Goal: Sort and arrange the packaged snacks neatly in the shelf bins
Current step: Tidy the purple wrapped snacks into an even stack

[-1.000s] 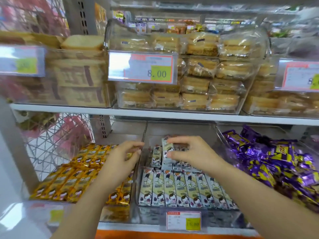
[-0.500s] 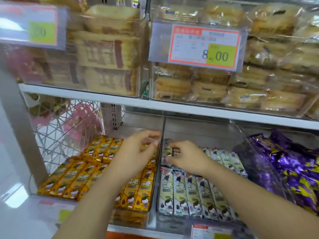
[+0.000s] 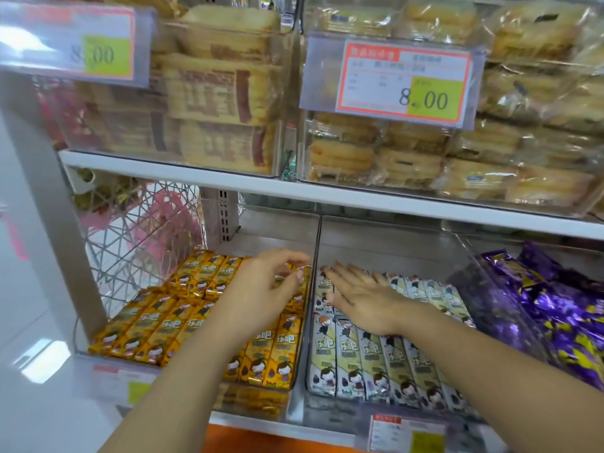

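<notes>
Shelving [image 3: 327,199] fills the view, its upper board carrying clear tubs of wrapped cakes [image 3: 408,158] behind a price tag [image 3: 405,80]. On the lower board three clear bins stand side by side. The left bin [image 3: 81,341] holds yellow bars [image 3: 157,328], the middle bin [image 3: 385,243] holds cream bars [image 3: 366,364], and purple packets [image 3: 562,315] are heaped loosely at the right. Both kinds of bar lie flat in a near row and a far row, their long axes running near to far. A thin clear divider [image 3: 315,243] parts yellow from cream. The right hand [image 3: 362,295] lies spread and flat on the far row of cream bars, fingers straight and pointing far-left toward the divider, holding nothing. The left hand [image 3: 264,289] hovers at the far right corner of the yellow bars, just beside the divider. Its fingers [image 3: 294,256] are curled over the end bars there; whether they pinch one I cannot tell. Each hand is nearest its own bin's far row, so squaring those bars likely means nudging them sideways against the divider, along their short axis.
</notes>
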`<action>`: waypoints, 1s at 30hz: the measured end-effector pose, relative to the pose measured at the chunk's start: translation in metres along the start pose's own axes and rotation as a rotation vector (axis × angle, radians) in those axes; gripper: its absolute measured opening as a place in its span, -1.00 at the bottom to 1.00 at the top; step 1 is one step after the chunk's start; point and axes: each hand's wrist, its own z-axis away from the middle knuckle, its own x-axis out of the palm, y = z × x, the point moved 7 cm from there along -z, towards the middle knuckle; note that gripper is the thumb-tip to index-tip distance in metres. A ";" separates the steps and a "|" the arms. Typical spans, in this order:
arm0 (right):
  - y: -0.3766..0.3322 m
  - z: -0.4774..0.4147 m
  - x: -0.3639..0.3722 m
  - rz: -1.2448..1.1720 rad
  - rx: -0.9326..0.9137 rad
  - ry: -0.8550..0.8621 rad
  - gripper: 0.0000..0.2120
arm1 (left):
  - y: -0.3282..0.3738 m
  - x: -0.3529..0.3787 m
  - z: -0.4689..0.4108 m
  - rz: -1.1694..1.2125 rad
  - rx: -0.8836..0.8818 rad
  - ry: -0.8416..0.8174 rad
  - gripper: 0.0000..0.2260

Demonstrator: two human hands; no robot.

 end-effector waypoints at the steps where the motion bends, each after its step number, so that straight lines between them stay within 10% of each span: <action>1: 0.000 0.000 0.000 0.007 0.005 0.001 -0.46 | 0.000 0.001 0.000 -0.003 -0.001 -0.007 -0.79; 13: 0.024 0.084 -0.018 -0.264 -0.010 0.082 -0.42 | 0.050 0.010 0.018 -0.192 0.189 0.021 -0.76; 22: 0.050 0.133 0.034 -0.110 0.121 -0.031 -0.37 | 0.047 0.136 0.014 -0.652 -0.127 -0.521 -0.50; 30: 0.052 0.125 0.027 -0.147 0.139 -0.020 -0.41 | 0.036 0.142 0.017 -0.726 -0.164 -0.645 -0.51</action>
